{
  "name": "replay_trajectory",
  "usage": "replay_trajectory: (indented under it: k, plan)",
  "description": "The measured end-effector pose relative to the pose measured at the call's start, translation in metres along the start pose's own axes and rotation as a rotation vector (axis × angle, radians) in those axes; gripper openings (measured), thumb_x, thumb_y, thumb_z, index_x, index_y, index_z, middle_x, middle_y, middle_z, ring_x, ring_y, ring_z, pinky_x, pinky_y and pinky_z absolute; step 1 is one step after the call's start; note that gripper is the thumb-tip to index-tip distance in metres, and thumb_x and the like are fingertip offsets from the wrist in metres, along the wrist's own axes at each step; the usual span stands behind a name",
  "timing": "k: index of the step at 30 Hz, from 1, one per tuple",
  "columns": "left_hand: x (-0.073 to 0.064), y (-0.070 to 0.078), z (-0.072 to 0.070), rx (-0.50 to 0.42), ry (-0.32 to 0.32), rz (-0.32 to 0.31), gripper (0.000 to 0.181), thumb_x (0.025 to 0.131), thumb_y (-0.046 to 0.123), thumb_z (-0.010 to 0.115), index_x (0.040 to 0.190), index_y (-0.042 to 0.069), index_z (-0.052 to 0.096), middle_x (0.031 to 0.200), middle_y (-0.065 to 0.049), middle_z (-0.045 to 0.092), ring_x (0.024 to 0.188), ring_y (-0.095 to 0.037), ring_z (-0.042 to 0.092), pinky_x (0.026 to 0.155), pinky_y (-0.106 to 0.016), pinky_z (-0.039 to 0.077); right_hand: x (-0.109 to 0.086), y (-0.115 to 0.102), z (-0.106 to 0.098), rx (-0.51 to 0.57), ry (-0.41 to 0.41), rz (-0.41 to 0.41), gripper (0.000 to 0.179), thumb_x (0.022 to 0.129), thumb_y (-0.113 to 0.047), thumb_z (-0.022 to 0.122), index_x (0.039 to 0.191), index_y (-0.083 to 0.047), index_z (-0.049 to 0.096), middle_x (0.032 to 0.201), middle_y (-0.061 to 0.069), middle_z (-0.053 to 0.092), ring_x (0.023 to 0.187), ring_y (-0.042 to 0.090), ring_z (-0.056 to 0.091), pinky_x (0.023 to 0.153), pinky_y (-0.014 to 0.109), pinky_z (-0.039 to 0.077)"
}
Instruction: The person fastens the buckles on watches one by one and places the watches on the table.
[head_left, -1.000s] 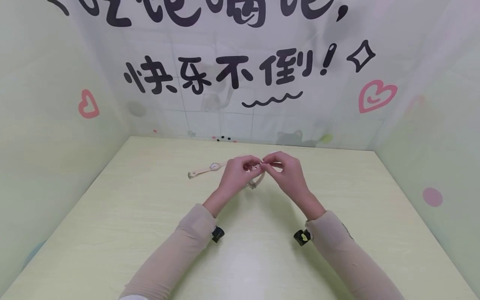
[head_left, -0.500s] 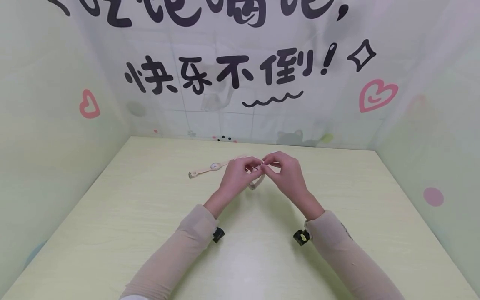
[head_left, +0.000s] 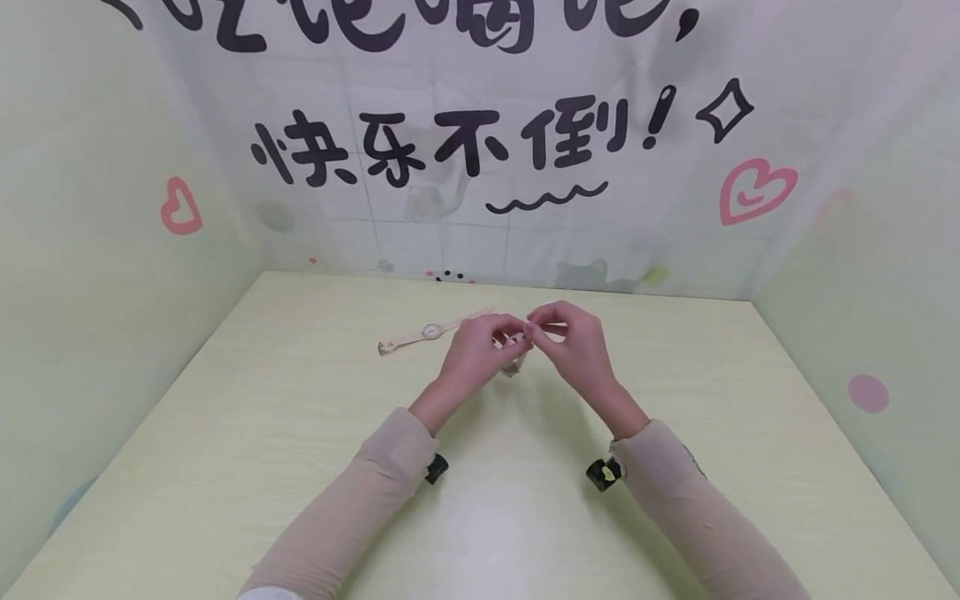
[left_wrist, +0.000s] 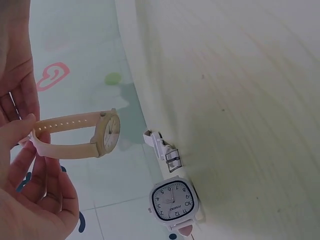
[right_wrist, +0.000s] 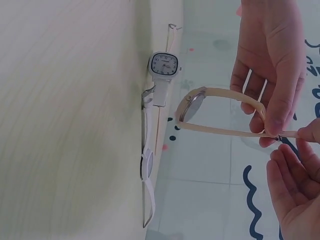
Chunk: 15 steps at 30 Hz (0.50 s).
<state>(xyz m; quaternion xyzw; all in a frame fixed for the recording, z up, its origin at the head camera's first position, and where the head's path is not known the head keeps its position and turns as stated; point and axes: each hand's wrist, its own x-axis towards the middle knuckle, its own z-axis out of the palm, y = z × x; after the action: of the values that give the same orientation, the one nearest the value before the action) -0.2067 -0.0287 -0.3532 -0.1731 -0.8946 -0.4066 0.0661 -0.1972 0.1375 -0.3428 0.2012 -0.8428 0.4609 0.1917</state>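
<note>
Both hands hold up a beige wristwatch (left_wrist: pixel 109 133), its round face hanging below them and its strap looped. The left hand (head_left: pixel 477 348) pinches the strap where its two ends meet, which the right wrist view shows at the thumb. Opposite it, the right hand (head_left: pixel 573 342) pinches the strap's free tip between thumb and finger. In the right wrist view the right hand (right_wrist: pixel 297 185) meets the left hand (right_wrist: pixel 272 70) at the tip. The buckle is mostly covered by fingers. From above, only the watch's lower part shows between the hands.
On the table (head_left: pixel 330 400), a square-faced watch (right_wrist: pixel 164 65) with a pale pink strap lies left of the hands. A white watch (right_wrist: pixel 148 165) lies beyond them, mostly hidden in the head view. A printed backdrop (head_left: pixel 465 242) stands behind the table.
The hanging watch has turned and shifted slightly right, so its loop shows less from above. Both hands stay at nearly the same place, fingertips shifting a little.
</note>
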Motion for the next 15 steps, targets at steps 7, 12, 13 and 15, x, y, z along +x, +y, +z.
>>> replay_trajectory:
  k: [7, 12, 13, 15]
  plan:
    - [-0.0001, -0.0009, 0.0000, -0.015, -0.008, -0.009, 0.021, 0.090, 0.026, 0.075, 0.108, 0.018, 0.076, 0.098, 0.001, 0.076, 0.088, -0.015, 0.067, 0.075, -0.027, 0.055, 0.0000, -0.0015, -0.0010, 0.002, 0.028, 0.032, 0.008, 0.091, -0.006, 0.069, 0.093, 0.001, 0.068, 0.092, 0.016, 0.073, 0.087, 0.028, 0.073, 0.080, 0.041, 0.062]
    - [-0.0005, -0.0015, 0.0002, -0.008, -0.024, -0.021, 0.020, 0.089, 0.027, 0.075, 0.107, 0.018, 0.076, 0.094, 0.002, 0.075, 0.086, -0.014, 0.065, 0.072, -0.026, 0.053, -0.0009, -0.0020, -0.0019, 0.002, 0.051, 0.050, 0.010, 0.092, -0.008, 0.069, 0.094, 0.002, 0.067, 0.092, 0.016, 0.072, 0.085, 0.028, 0.072, 0.077, 0.038, 0.063]
    - [-0.0006, -0.0017, 0.0003, -0.006, -0.028, -0.026, 0.020, 0.089, 0.027, 0.075, 0.107, 0.018, 0.076, 0.094, 0.002, 0.075, 0.086, -0.014, 0.065, 0.072, -0.026, 0.053, -0.0008, -0.0019, -0.0021, 0.010, 0.055, 0.051, 0.010, 0.092, -0.007, 0.069, 0.094, 0.002, 0.067, 0.092, 0.017, 0.073, 0.085, 0.028, 0.072, 0.077, 0.038, 0.063]
    - [-0.0008, -0.0020, 0.0003, -0.002, -0.036, -0.032, 0.020, 0.089, 0.027, 0.075, 0.107, 0.018, 0.076, 0.093, 0.002, 0.075, 0.086, -0.014, 0.065, 0.071, -0.025, 0.053, -0.0009, -0.0017, -0.0024, 0.020, 0.063, 0.055, 0.010, 0.092, -0.007, 0.069, 0.095, 0.003, 0.067, 0.092, 0.017, 0.073, 0.084, 0.029, 0.072, 0.076, 0.038, 0.062]
